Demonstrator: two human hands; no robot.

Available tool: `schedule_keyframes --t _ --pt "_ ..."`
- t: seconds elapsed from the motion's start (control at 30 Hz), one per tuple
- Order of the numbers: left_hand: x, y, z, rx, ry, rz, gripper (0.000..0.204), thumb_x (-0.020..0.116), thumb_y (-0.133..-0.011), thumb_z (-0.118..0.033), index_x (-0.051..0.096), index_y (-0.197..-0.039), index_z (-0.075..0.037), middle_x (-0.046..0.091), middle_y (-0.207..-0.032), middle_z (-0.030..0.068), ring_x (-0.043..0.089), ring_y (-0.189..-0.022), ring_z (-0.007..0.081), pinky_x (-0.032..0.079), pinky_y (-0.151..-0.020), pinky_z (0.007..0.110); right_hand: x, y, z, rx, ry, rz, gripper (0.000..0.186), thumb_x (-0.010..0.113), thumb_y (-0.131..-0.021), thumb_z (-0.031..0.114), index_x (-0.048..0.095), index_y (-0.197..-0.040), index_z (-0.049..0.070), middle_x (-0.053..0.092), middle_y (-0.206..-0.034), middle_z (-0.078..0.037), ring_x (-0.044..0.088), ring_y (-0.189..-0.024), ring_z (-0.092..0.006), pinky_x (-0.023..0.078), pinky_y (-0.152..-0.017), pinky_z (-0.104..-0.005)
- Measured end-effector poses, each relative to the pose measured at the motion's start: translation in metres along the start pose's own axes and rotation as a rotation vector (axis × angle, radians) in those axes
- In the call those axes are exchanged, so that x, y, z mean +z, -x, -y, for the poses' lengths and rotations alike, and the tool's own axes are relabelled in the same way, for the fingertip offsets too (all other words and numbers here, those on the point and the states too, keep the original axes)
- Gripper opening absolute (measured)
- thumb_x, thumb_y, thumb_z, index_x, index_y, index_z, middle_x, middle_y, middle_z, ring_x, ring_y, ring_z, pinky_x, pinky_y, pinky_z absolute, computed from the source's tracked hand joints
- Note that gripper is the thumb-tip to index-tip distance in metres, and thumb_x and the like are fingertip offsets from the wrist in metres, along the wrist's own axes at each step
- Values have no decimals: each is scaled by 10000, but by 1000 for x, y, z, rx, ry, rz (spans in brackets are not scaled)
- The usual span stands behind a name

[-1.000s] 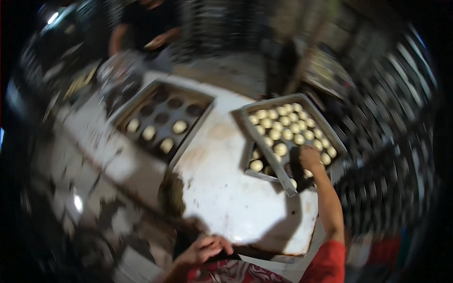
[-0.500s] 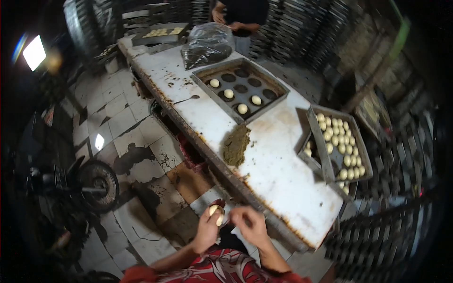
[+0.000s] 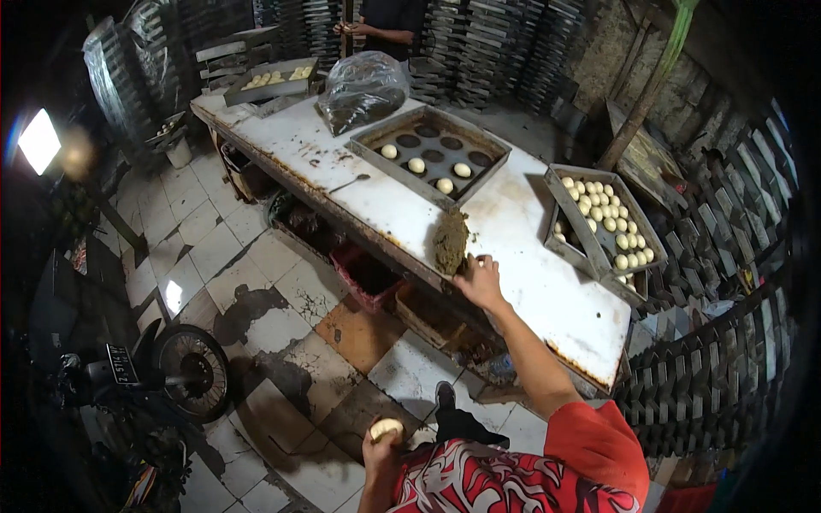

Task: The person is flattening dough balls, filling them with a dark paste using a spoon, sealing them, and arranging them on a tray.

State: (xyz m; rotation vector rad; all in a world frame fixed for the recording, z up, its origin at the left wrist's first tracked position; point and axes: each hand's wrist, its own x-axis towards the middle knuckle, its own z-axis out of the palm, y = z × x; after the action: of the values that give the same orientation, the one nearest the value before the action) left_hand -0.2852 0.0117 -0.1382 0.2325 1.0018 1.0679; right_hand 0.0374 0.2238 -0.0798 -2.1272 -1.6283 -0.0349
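Note:
Low by my body, my left hand [image 3: 379, 447] is closed around a pale dough ball [image 3: 387, 428]. My right arm stretches over the white table [image 3: 522, 333]. At the tip of that arm, my right hand [image 3: 481, 282] has its fingers curled in at the near end of a mound of greenish-brown paste [image 3: 450, 242], pinching at it. Beyond the mound lies a metal baking tray [image 3: 486, 184] with dark round patches and several dough balls [image 3: 445, 185]. A thin spoon-like tool [image 3: 349, 182] rests left of the paste.
At the table's right, stacked trays [image 3: 590, 263] hold many dough balls. A clear plastic bag [image 3: 363, 90] with dark contents and another filled tray [image 3: 272, 83] are farther back. Someone in dark clothes [image 3: 389, 21] stands behind. A red crate [image 3: 363, 274] sits under the table; a motorcycle [image 3: 184, 368] is left.
My right hand has left the dough ball and reached forward to the paste mound. My left hand keeps the ball, now lower and nearer my body. The view has shifted.

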Motion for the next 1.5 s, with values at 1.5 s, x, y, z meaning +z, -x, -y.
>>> schedule_keyframes --t 1.5 --pt "379 -210 -25 -842 -558 1083 400 426 -864 92 436 -1246 -25 554 -1074 86 580 -986 199 485 -888 342 -146 -26 -45 540 -535 60 202 639 -812 113 609 -973 -5 589 -906 -166 574 -847 -275 459 -734 -349"
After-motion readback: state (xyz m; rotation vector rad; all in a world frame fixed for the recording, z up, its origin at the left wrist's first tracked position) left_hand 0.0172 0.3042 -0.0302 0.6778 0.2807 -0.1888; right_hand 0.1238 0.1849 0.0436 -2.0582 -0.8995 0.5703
